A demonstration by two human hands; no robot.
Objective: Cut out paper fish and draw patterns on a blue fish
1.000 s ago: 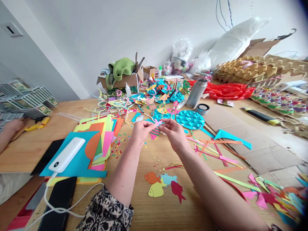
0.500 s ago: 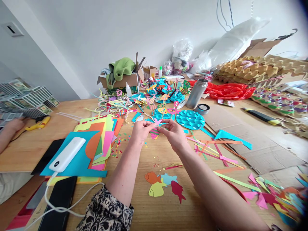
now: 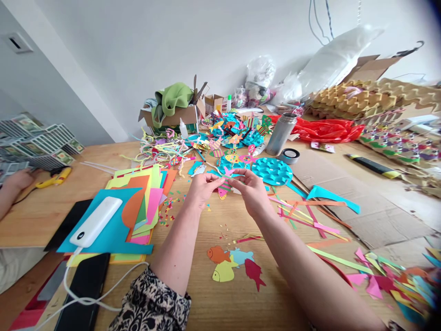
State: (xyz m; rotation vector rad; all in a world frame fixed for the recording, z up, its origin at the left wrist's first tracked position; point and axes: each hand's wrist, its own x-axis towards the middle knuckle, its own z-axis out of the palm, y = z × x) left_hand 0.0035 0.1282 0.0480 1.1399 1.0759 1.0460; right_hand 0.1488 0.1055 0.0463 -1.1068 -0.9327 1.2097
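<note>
Together, left hand (image 3: pixel 202 189) and right hand (image 3: pixel 251 189) pinch a striped paper fish (image 3: pixel 225 185); a box (image 3: pixel 186 115) holds green fabric (image 3: pixel 174 97).

Both arms extend forward from the lower part of the view and converge. Left forearm (image 3: pixel 179 246): bare towards the wrist, inclined inward. Right forearm (image 3: pixel 296 253): bare, inclined inward at a flatter angle. Left hand (image 3: pixel 202 187) and right hand (image 3: pixel 253 189) face each other at about equal height, near but apart. On each, thumb and forefinger form a pinch, fingertips directed inward.
</note>
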